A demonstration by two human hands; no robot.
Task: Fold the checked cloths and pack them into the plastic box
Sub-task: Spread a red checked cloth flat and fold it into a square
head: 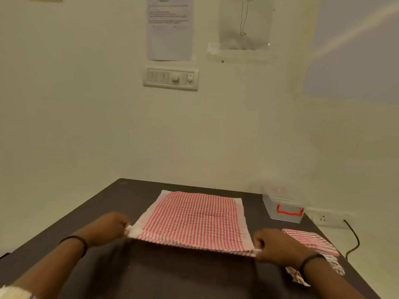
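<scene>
Left hand point(108, 228) first: it sits at the near-left corner of the red-and-white checked cloth point(192, 216), fingers curled tight and pinching the white hem there, a dark band on the wrist behind it. The cloth itself lies spread on the dark table point(121, 197), its far edge flat on the wood with white borders showing at the far and side edges, while the near edge is lifted just off the surface and pulled taut between the two hands. On to the right hand point(274, 244), at the cloth's near-right corner: fingers curled in, gripping that corner, another dark band round this wrist. Just right of the cloth, partly hidden behind that right wrist, lies a second checked cloth point(313, 242), bunched and folded over itself near the table's right edge. Beyond the spread cloth's far-right corner stands the clear plastic box point(280, 210), lid on, a red handle on the side facing us, close against the wall. Further right of the cloth, off the table, a black cable point(354, 240) curls below a wall socket point(323, 217).
</scene>
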